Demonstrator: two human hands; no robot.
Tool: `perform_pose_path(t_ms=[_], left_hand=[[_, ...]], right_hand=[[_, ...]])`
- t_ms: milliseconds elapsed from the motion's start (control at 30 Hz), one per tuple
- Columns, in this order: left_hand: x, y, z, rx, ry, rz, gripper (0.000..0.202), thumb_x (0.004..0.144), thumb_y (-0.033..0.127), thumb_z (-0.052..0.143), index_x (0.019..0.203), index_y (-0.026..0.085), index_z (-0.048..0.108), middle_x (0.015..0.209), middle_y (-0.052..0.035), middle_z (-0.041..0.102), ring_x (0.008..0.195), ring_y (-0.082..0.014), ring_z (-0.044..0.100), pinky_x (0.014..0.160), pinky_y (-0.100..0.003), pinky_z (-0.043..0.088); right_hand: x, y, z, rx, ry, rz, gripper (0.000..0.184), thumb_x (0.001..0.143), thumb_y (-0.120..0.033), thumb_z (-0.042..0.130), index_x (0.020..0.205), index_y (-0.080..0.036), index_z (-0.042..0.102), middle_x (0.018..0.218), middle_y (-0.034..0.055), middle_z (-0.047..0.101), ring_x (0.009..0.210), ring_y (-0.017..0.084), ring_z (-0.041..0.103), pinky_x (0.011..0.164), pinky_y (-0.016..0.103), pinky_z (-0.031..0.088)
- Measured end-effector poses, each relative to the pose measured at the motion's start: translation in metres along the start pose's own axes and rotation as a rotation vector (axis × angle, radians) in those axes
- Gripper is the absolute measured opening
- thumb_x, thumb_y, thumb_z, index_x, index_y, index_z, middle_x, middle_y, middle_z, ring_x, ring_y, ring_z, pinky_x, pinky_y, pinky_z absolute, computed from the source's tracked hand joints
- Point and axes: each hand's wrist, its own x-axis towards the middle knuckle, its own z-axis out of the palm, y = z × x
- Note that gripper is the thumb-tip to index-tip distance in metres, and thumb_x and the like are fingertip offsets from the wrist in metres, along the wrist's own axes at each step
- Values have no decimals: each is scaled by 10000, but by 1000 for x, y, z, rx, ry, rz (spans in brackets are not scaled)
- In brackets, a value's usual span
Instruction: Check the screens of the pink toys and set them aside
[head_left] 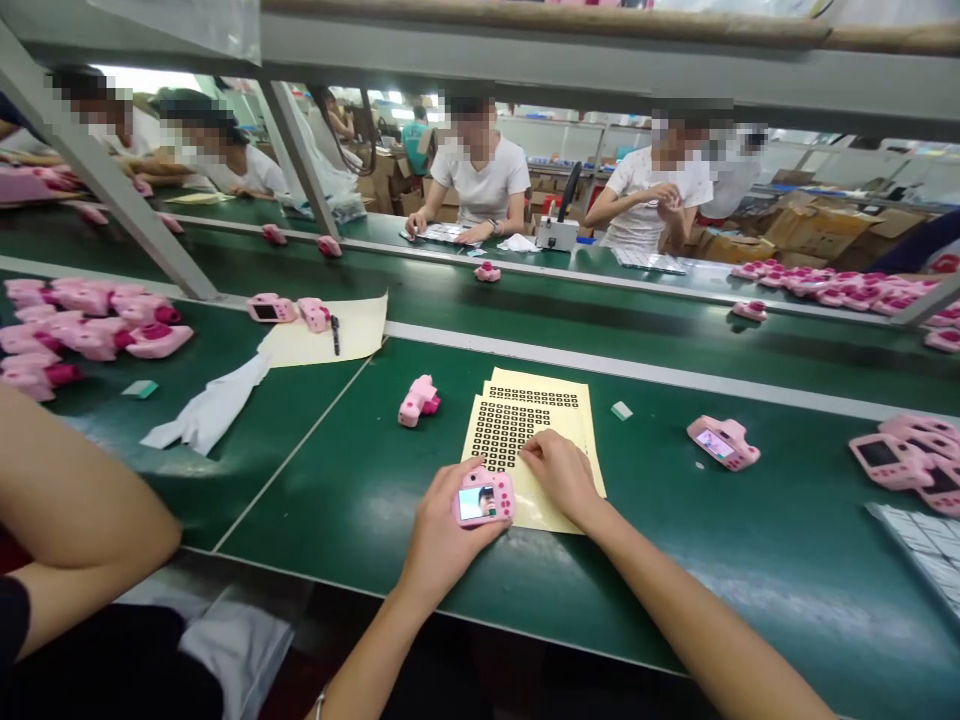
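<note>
My left hand (439, 530) is closed around a pink toy camera (506, 497). Its lit screen faces up toward me, with pink buttons to the right of it. Just right of the camera, my right hand (562, 475) has its fingertips pinched together on a cream sheet of small black square stickers (504, 425). Whatever lies between those fingertips is too small to make out. The sheet lies on another such sheet (555, 385), partly covering it. Behind the left hand, a second pink toy camera (417, 402) rests on the green table.
On the right are a pink camera with a lit screen (724, 443), several stacked cameras (900, 455) and a white gridded tray (919, 550). Left are a pile of pink cameras (90, 320), a white cloth (214, 408) and a neighbour's arm (75, 480). Co-workers sit across the line.
</note>
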Motion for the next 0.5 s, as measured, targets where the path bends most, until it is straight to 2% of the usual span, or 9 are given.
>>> perform_pose_path(t_ms=[233, 367, 433, 500], left_hand=[[-3, 4, 1, -13, -28, -32, 686, 643, 273, 801, 1269, 360, 533, 1182, 35, 563, 1031, -108, 599, 895, -240, 528], [-4, 5, 2, 3, -11, -32, 675, 608, 289, 820, 1225, 318, 546, 1174, 30, 575, 1036, -124, 593, 911, -268, 515], [-5, 6, 2, 10, -11, -36, 656, 604, 291, 819, 1204, 301, 555, 1168, 23, 580, 1027, -130, 595, 893, -270, 514], [-5, 7, 3, 8, -16, -32, 638, 609, 283, 811, 1197, 294, 566, 1162, 16, 584, 1017, -131, 599, 878, -263, 511]], right_hand=[[-2, -2, 1, -63, -73, -12, 151, 945, -244, 459, 935, -156, 581, 1020, 74, 607, 892, 200, 564, 679, 281, 312], [-3, -3, -5, -21, -76, -26, 155, 957, -247, 429, 936, -155, 551, 1013, 74, 596, 874, 184, 553, 693, 280, 344], [-9, -10, -12, 52, -77, -76, 167, 973, -274, 405, 955, -165, 530, 1009, 59, 589, 865, 157, 547, 704, 264, 376], [-18, -22, -18, 156, -98, -196, 176, 978, -307, 400, 960, -178, 518, 983, 39, 579, 844, 136, 535, 705, 248, 394]])
